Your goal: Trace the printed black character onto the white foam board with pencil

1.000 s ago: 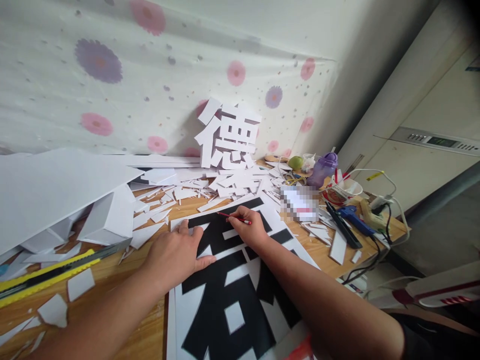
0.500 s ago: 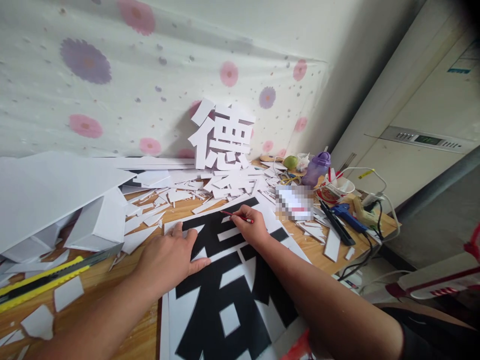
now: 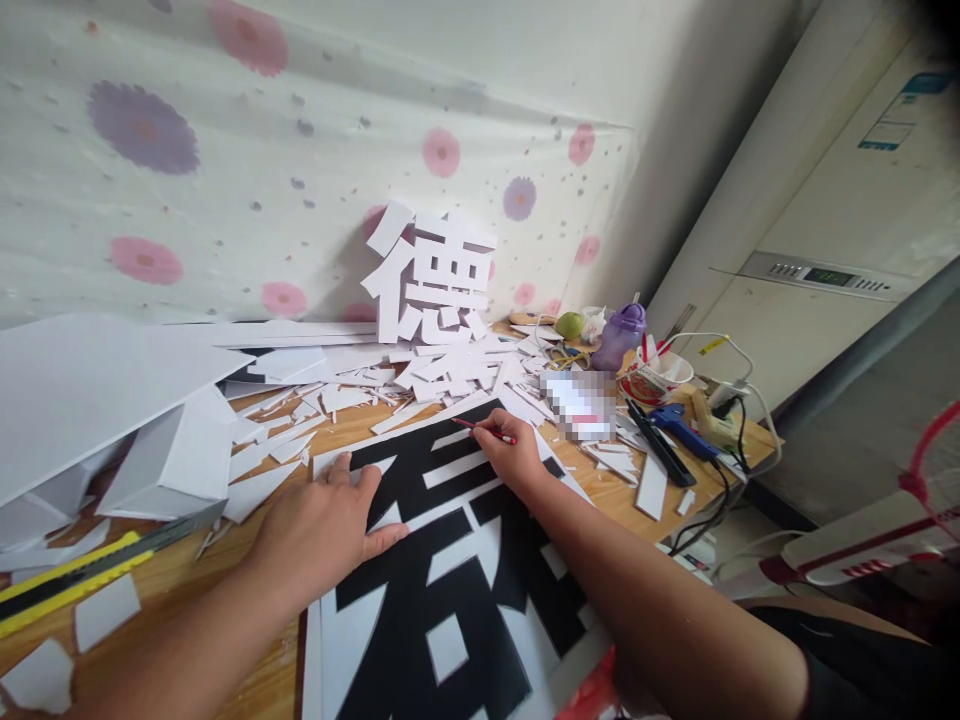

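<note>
A black sheet (image 3: 409,590) with character-shaped openings lies over a white board (image 3: 309,660) on the table. The white surface shows through its cut-outs. My left hand (image 3: 322,520) is spread flat across the sheet's left edge and holds nothing. In the fingers of my right hand (image 3: 510,450) is a slim red pencil (image 3: 463,424), tilted. Its tip points left, at a narrow opening near the sheet's far edge. The right hand covers part of the sheet's right side.
A raised white character (image 3: 431,280) leans on the flowered wall covering, behind piled white offcuts (image 3: 450,370). At left are a yellow utility knife (image 3: 75,580) and folded white board (image 3: 172,450). To the right sit a purple bottle (image 3: 621,335), a blue glue gun (image 3: 686,430) and cables.
The pencil tip and my right hand have moved a little to the right along the narrow opening. My left hand stays on the sheet. The whole view has shifted slightly.
</note>
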{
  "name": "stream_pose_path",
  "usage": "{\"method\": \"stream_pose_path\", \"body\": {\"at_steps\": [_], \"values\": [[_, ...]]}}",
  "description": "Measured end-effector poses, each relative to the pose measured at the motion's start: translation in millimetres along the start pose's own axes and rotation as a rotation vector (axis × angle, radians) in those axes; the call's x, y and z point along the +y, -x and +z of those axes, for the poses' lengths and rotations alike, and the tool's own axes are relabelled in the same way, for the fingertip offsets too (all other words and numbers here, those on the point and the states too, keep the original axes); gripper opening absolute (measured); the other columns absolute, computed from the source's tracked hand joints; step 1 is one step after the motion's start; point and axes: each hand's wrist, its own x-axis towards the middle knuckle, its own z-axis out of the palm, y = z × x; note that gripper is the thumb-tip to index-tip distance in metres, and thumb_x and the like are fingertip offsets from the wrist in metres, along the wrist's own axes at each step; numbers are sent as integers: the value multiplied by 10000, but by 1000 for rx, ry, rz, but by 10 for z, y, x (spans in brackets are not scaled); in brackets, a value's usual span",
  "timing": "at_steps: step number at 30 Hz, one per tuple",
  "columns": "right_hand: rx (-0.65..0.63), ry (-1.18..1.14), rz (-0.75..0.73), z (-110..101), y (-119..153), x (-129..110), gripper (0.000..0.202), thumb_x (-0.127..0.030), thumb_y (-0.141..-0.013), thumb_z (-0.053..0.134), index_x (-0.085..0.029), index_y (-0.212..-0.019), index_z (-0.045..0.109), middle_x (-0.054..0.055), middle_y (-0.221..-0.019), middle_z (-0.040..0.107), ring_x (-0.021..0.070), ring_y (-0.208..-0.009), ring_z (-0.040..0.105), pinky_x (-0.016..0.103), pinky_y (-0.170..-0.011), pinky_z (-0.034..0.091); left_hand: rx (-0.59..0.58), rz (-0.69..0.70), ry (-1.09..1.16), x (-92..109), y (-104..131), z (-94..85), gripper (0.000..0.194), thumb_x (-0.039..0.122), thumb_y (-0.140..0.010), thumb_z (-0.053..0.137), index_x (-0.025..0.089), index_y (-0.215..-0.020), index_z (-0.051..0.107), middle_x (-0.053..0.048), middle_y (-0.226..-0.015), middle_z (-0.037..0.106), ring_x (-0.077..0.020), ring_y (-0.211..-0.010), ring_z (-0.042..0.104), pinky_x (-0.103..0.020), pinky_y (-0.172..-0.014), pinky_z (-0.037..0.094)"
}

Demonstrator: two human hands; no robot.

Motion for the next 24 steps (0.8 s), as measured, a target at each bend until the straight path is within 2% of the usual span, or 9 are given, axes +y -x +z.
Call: {"method": "stream_pose_path", "body": {"at_steps": [7, 16, 24], "values": [[45, 11, 7, -40, -10, 0, 179, -377, -726, 569, -231, -625, 593, -30, -596, 582, 165, -630, 506, 302, -626, 381, 16, 2, -9, -13, -25, 53, 638, 661, -975, 457, 119, -1270, 615, -358, -1519, 525, -447, -1035, 759, -499, -818, 588], [120, 40, 28, -100, -26, 18, 171, -355, -738, 575, -241, -612, 586, -20, -592, 608, 179, -644, 540, 300, -643, 419, 49, 8, -21, -9, -11, 72, 637, 642, -993, 426, 100, -1263, 621, -388, -1541, 486, -464, -1009, 757, -507, -751, 595], [190, 56, 49, -138, -43, 69, 169, -318, -762, 569, -261, -604, 551, -24, -600, 598, 192, -666, 537, 304, -644, 406, 61, 26, -22, -30, -34, 100, 627, 628, -997, 418, 93, -1241, 636, -401, -1519, 499, -475, -960, 764, -525, -762, 589]]}}
